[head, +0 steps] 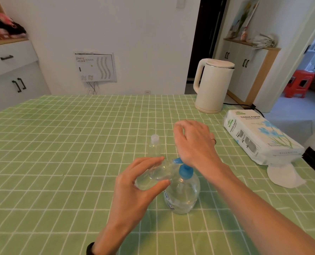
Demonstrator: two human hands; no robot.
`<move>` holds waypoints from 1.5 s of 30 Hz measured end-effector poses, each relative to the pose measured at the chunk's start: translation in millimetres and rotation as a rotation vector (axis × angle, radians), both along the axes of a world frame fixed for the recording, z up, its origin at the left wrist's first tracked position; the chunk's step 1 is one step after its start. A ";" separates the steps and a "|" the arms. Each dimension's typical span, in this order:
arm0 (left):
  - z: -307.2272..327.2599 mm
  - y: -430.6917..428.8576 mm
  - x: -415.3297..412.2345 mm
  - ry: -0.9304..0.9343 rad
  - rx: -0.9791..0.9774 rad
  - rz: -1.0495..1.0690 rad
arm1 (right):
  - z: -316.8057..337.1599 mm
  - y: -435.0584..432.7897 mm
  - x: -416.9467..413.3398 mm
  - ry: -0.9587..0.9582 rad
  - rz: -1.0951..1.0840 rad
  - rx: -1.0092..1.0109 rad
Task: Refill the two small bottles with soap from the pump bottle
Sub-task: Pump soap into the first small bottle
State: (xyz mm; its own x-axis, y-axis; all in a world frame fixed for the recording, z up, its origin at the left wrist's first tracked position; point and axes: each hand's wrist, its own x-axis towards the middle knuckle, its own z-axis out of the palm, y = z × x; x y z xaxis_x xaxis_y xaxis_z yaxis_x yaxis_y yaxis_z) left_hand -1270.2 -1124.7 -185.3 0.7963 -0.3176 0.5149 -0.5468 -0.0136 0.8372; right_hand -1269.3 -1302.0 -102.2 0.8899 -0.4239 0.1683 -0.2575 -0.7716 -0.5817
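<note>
Green checked tablecloth [61,144] covers the table. Capped small bottle [154,144] stands upright behind and left of the pump bottle [185,196], apart from it. White kettle [213,85] is well behind and right of the pump bottle. Tissue pack [259,138] is off to its right, lying on a white paper sheet [285,176].

Left hand [134,190] is just left of the pump bottle, thumb and fingers curled round the tilted small bottle [158,173]. That bottle is clear and tipped sideways, neck toward the blue nozzle [176,160]; contact is unclear. The hand partly hides the pump bottle's left shoulder.

Right hand [193,144] is above the pump bottle, heel of palm over the blue pump head [185,173]. Its fingers are loosely bent and spread, gripping nothing visible.
</note>
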 end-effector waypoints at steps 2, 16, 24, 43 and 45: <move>-1.3 0.4 0.2 -0.002 0.010 -0.002 | -4.8 0.3 -0.9 0.007 -0.005 -0.012; -2.5 0.1 0.9 -0.005 0.035 0.008 | -0.9 2.1 1.9 0.078 -0.027 -0.107; -4.8 -0.2 2.7 -0.122 0.146 0.054 | -5.8 0.6 2.8 0.174 -0.068 -0.054; -9.1 1.7 3.8 -0.179 0.167 0.028 | -1.4 1.3 4.3 0.202 -0.088 -0.048; -11.3 1.3 4.1 -0.187 0.177 0.036 | -3.5 1.4 4.0 0.227 -0.087 -0.040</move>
State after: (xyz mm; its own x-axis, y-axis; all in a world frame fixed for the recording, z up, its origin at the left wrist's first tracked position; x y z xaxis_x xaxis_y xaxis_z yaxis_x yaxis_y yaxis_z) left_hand -1266.2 -1123.3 -196.6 0.7053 -0.3885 0.5930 -0.6879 -0.1731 0.7048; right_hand -1265.3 -1300.6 -105.7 0.8672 -0.4977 -0.0133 -0.4446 -0.7620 -0.4708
